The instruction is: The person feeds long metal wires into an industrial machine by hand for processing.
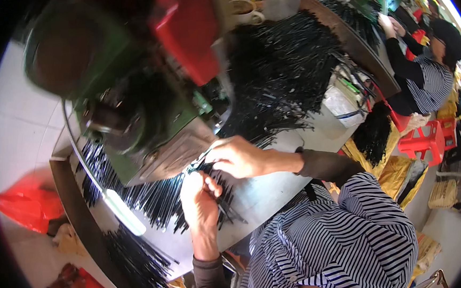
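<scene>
Both hands meet at the front edge of a green machine's metal plate. My left hand is closed in a pinch at the plate's corner, and what lies between its fingertips is too small to make out. Just right of it, my right hand pinches a thin dark rod that points toward the machine. Under and beside my left hand lie many thin black rods, spread over the grey metal table. A larger heap of similar black rods fills the table beyond my right hand.
The green machine with a red part looms ahead. A lit white lamp hangs at left by another rod bundle. Behind the heap stand a mug and a raised table edge. A co-worker sits at right near red stools.
</scene>
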Demonstrator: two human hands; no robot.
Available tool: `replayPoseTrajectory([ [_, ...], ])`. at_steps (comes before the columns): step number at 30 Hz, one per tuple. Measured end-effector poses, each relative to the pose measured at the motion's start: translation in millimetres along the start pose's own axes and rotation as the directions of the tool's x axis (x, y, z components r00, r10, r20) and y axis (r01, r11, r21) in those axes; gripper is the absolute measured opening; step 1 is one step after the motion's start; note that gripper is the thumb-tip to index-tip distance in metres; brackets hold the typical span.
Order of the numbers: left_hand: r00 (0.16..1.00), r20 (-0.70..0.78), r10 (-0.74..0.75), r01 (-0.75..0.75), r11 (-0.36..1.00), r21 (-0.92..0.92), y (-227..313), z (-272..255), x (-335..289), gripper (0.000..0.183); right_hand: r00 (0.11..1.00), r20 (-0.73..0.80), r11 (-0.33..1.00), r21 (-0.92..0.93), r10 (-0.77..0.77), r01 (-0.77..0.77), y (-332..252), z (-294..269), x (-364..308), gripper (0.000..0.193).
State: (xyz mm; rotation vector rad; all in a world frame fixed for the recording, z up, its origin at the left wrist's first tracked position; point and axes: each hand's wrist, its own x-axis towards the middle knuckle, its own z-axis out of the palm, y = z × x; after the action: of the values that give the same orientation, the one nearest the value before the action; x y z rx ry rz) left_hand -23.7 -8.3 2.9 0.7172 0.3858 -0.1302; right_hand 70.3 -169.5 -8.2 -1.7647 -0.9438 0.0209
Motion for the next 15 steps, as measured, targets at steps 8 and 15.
replayPoseTrajectory([
  [8, 0.998, -0.054, 0.010, -0.006, 0.998, 0.062, -7.4, 12.9, 9.5, 0.016, 0.930, 0.160, 0.880, 0.305, 0.330, -0.365, -15.9, -8.2, -3.1, 0.013],
  [15, 0.989, -0.037, 0.143, -0.121, 0.929, 0.349, -7.3, 15.0, 1.9, 0.012, 0.977, 0.153, 0.978, -0.166, 0.151, -0.125, -10.1, -2.2, -10.1, 0.023],
])
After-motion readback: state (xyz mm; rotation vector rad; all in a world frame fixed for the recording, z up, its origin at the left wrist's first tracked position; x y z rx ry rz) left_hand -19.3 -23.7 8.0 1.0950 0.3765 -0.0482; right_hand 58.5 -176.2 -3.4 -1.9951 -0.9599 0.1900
